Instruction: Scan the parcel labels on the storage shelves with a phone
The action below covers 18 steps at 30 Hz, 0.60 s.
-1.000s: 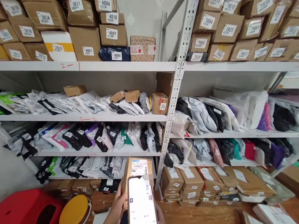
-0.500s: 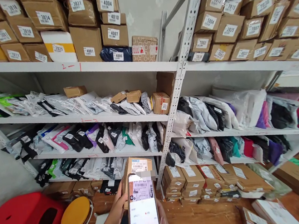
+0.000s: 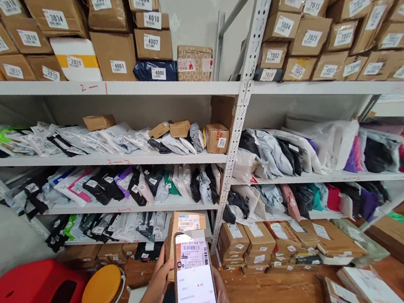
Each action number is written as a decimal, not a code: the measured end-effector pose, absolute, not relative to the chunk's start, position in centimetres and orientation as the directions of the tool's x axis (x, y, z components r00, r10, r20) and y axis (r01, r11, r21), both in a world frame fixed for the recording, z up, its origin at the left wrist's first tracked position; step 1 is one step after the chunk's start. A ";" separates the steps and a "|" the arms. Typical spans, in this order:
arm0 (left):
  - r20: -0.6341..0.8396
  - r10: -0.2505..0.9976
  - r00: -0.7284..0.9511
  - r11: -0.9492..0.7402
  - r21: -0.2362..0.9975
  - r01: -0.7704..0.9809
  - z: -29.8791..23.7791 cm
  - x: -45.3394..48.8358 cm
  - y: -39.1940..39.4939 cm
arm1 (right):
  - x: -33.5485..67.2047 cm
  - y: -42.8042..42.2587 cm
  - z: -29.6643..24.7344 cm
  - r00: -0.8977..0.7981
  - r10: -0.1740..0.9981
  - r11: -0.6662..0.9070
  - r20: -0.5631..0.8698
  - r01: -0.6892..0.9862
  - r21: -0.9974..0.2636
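Observation:
My left hand [image 3: 160, 275] is wrapped round the left side of a small brown cardboard box [image 3: 189, 221] with a white barcode label on top, held up in front of the shelves. My right hand [image 3: 223, 299] grips a smartphone [image 3: 194, 284] upright just in front of the box. Only a strip of that hand shows along the phone's right edge. The phone's screen shows a picture of a barcode label above a white panel with small text. Most of the box is hidden behind the phone.
White metal shelving [image 3: 115, 90] fills the view, with numbered cardboard boxes [image 3: 114, 54] on top and bagged garments [image 3: 136, 183] on the lower shelves. A red stool [image 3: 25, 300] and a yellow round stool [image 3: 101, 288] stand at the lower left. Flat parcels [image 3: 292, 243] lie stacked on the floor to the right.
The phone's screen went from nearly blank white to showing a barcode label at its top. The view shifted slightly. Both hands keep their hold.

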<state>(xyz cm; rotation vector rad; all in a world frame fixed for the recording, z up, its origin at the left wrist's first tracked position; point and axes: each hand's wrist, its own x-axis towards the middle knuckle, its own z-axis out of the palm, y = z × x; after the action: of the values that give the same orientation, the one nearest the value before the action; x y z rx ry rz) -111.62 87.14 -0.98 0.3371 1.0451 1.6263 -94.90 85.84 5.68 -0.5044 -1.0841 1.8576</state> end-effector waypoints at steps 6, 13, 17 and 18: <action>-0.257 0.877 -0.405 -0.024 0.820 -0.572 0.5 -110.6 86.7 | -93.9 85.4 5.9 -0.686 0.727 -0.454 -0.001 -0.479 -0.751; -0.279 0.879 -0.386 -0.024 0.783 -0.622 2.6 -108.7 85.1 | -90.9 85.9 7.9 -0.702 0.709 -0.502 -0.059 -0.444 -0.742; -0.352 0.842 -0.408 0.002 0.760 -0.650 2.8 -107.3 84.8 | -89.6 86.0 7.6 -0.654 0.756 -0.447 -0.025 -0.487 -0.750; -0.367 0.840 -0.400 0.004 0.741 -0.672 2.7 -107.0 84.8 | -89.2 86.1 7.4 -0.646 0.763 -0.439 -0.027 -0.487 -0.755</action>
<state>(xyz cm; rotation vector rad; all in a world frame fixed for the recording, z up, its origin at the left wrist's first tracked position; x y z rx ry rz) -106.98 84.77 2.65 0.2182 1.0902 1.6629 -89.24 86.07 7.41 -0.4753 -0.9492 2.1156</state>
